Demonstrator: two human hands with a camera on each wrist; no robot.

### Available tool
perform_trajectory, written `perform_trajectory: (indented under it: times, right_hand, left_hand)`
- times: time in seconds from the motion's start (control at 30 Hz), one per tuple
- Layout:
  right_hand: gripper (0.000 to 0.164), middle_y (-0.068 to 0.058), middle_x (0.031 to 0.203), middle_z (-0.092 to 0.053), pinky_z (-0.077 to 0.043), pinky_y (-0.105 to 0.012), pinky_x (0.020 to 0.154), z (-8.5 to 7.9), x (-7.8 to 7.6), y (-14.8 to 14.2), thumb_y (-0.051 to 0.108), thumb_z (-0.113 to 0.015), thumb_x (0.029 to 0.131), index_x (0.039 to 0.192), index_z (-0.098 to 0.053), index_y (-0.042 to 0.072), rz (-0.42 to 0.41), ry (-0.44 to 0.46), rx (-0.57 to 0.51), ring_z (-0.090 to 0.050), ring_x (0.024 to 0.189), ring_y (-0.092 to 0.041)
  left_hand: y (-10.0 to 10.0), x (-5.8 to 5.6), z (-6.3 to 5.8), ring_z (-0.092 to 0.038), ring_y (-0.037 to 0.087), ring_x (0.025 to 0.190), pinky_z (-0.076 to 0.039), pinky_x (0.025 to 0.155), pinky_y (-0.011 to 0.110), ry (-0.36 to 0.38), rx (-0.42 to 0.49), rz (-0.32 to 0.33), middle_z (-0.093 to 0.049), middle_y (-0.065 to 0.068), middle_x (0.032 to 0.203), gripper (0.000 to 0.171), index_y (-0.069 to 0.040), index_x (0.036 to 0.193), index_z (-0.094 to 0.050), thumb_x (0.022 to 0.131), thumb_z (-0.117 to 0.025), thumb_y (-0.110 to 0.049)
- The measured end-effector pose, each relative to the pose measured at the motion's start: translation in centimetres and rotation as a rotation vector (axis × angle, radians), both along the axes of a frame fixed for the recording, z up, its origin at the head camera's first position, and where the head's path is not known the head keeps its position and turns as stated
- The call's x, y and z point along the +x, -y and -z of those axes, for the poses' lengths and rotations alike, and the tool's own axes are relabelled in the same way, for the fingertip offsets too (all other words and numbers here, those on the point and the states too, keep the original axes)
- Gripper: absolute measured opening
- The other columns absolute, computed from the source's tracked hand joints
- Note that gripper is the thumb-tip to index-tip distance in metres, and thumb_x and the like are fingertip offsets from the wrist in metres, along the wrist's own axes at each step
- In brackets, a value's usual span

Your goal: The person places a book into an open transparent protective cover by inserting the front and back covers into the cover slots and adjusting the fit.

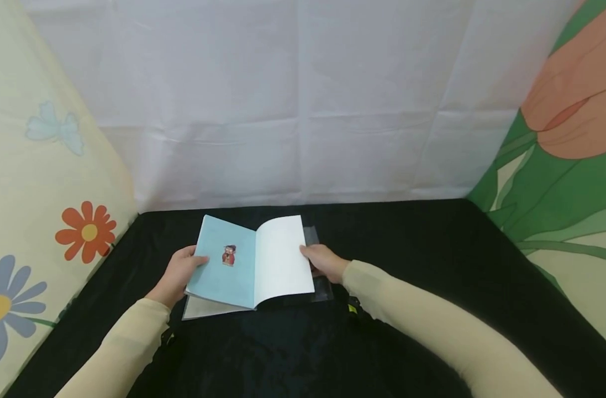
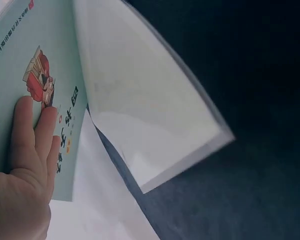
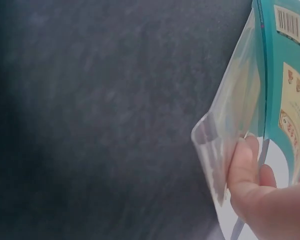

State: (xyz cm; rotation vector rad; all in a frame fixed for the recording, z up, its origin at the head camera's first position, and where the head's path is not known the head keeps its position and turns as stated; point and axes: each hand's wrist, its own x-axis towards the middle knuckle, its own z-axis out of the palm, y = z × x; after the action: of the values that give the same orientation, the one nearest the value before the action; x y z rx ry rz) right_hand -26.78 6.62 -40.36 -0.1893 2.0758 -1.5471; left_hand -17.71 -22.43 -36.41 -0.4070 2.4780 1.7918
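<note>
An open book (image 1: 228,284) is held by both hands, its light blue left page bearing a small red figure and its white right page curving upward. My left hand (image 1: 178,272) grips the left edge, thumb on the blue page. In the left wrist view, its fingers lie along the pale green cover (image 2: 65,192) printed with dark characters. My right hand (image 1: 327,262) pinches the right edge, thumb on the white page. A clear plastic book cover (image 1: 323,290) sticks out past that edge. The right wrist view shows the plastic sleeve (image 3: 217,127) beside the teal back cover (image 3: 274,100) with a barcode.
Black cloth (image 1: 407,243) covers the table. A white sheet (image 1: 303,110) hangs behind it, with a flower-printed panel (image 1: 24,182) on the left and a tulip-printed one (image 1: 571,166) on the right. A small yellow-green item (image 1: 352,308) shows under the right sleeve.
</note>
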Motion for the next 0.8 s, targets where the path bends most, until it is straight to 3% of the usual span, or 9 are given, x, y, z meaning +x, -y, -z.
perform_trajectory:
  times: [0.47, 0.6, 0.7, 0.8]
  right_hand:
    - [0.040, -0.013, 0.101, -0.064, -0.051, -0.039, 0.081, 0.2, -0.3, -0.7, 0.027, -0.041, 0.106, 0.124, -0.059, -0.004, -0.017, -0.018, 0.069, -0.062, 0.088, -0.023]
    - [0.039, -0.013, 0.101, -0.064, -0.052, -0.038, 0.081, 0.2, -0.4, -0.6, 0.027, -0.042, 0.106, 0.122, -0.060, -0.004, -0.029, -0.014, 0.079, -0.062, 0.089, -0.022]
    - [0.040, -0.013, 0.102, -0.064, -0.052, -0.038, 0.082, 0.1, -0.6, -0.5, 0.028, -0.041, 0.106, 0.122, -0.060, -0.004, -0.052, -0.015, 0.089, -0.062, 0.090, -0.023]
    - [0.040, -0.013, 0.102, -0.064, -0.052, -0.039, 0.082, 0.0, -0.7, -0.4, 0.028, -0.041, 0.106, 0.123, -0.060, -0.003, -0.075, -0.012, 0.098, -0.062, 0.090, -0.023]
  left_hand:
    - [0.7, -0.1, 1.0, -0.063, 0.021, 0.098, -0.055, 0.081, 0.039, 0.029, 0.005, 0.020, -0.048, 0.033, 0.131, 0.047, 0.016, 0.143, -0.029, 0.104, -0.041, -0.009]
    - [1.2, -0.2, 1.4, -0.062, 0.021, 0.096, -0.055, 0.079, 0.037, 0.063, -0.017, 0.000, -0.049, 0.033, 0.130, 0.048, 0.016, 0.142, -0.030, 0.104, -0.043, -0.010]
    - [1.5, -0.3, 1.6, -0.062, 0.025, 0.096, -0.054, 0.079, 0.039, 0.101, -0.044, -0.032, -0.049, 0.033, 0.128, 0.048, 0.016, 0.141, -0.032, 0.103, -0.045, -0.010]
    - [1.8, -0.4, 1.6, -0.058, 0.034, 0.106, -0.050, 0.089, 0.046, 0.137, -0.051, -0.033, -0.045, 0.034, 0.132, 0.048, 0.017, 0.140, -0.033, 0.103, -0.045, -0.010]
